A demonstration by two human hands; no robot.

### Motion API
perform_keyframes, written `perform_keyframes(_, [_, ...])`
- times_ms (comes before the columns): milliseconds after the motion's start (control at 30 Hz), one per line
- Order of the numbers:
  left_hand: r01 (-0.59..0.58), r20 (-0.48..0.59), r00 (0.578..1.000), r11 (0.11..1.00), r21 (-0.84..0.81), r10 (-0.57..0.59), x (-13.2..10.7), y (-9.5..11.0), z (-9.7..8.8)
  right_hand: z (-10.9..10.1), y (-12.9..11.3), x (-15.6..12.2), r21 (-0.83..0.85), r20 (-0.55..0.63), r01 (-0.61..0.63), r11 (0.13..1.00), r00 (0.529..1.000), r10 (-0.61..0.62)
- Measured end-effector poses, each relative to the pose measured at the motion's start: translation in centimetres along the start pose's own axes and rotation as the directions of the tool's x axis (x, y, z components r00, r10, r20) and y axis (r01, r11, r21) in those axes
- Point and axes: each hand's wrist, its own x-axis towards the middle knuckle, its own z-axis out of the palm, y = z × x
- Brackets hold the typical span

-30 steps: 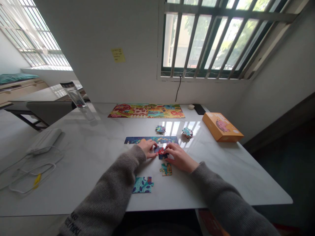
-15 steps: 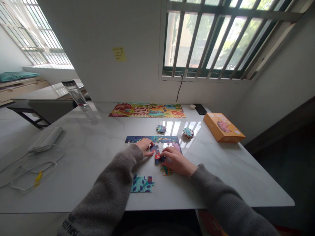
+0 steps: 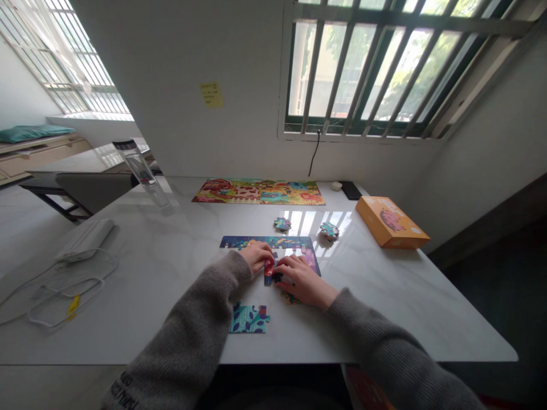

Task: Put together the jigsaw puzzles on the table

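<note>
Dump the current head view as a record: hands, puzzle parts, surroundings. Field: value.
left hand: fingertips at red-and-blue piece, grip unclear
right hand: fingertips beside same piece, grip unclear
partly covered: orange-and-green piece, by right hand
ahead of hands: dark blue puzzle section, incomplete
near table edge: teal leaf-patterned section
beyond: two piles of pieces
back of table: animal-picture puzzle strip
right side: orange box
far left: clear bottle, dark lid

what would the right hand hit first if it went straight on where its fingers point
Probably the red and dark blue puzzle piece just ahead of the right hand, with the left hand close beyond; whether they already touch the piece is hard to tell.
</note>
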Motion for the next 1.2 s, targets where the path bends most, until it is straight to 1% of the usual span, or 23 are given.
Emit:
perform_keyframes(233, [-0.022, 0.004, 1.0, 0.998, -0.055, 0.022, -0.1, 0.0, -0.3, 0.2, 0.0, 0.0, -0.033, 0.0, -0.018, 0.999, 1.0, 0.018])
perform_keyframes(433, [-0.004, 0.013, 1.0, 1.0, 0.012, 0.003, -0.1, 0.4, 0.0, -0.1, 0.0, -0.1, -0.028, 0.001, -0.01, 1.0, 1.0, 0.01])
perform_keyframes(533, [0.019, 0.023, 1.0, 0.999, 0.038, -0.02, -0.1, 0.8, 0.1, -0.4, 0.3, -0.2, -0.062, -0.061, -0.037, 0.997, 0.998, 0.033])
perform_keyframes(667, [-0.002, 0.012, 1.0, 0.998, 0.065, 0.001, 0.1, 1.1, 0.0, -0.9, 1.8, -0.4, -0.091, -0.169, -0.112, 0.989, 0.981, 0.096])
perform_keyframes(733, [-0.007, -0.037, 0.999, 0.995, 0.096, 0.011, 0.3, 1.3, -0.1, -1.1, 3.1, -0.3, -0.084, -0.206, -0.139, 0.987, 0.971, 0.119])
perform_keyframes(800, [0.009, -0.095, 0.996, 0.99, 0.139, 0.004, 0.4, 1.3, -0.2, -1.3, 4.5, 0.0, -0.058, -0.223, -0.134, 0.989, 0.968, 0.118])
perform_keyframes(900, [0.032, -0.135, 0.991, 0.982, 0.184, -0.006, 0.5, 1.3, -0.3, -1.5, 6.5, 1.1, 0.019, -0.21, -0.086, 0.996, 0.974, 0.088])
perform_keyframes(967, [0.037, -0.154, 0.988, 0.981, 0.192, -0.007, 0.5, 1.2, -0.3, -1.6, 7.5, 2.3, 0.047, -0.218, -0.094, 0.994, 0.971, 0.102])
perform_keyframes(1100, [0.026, -0.194, 0.981, 0.986, 0.164, 0.006, 0.5, 0.9, 0.0, -1.5, 9.0, 5.5, 0.015, -0.267, -0.186, 0.982, 0.946, 0.183])
perform_keyframes(1200, [0.024, -0.222, 0.975, 0.989, 0.145, 0.009, 0.5, 0.4, 0.4, -1.1, 9.9, 7.7, -0.08, -0.262, -0.292, 0.953, 0.929, 0.263])
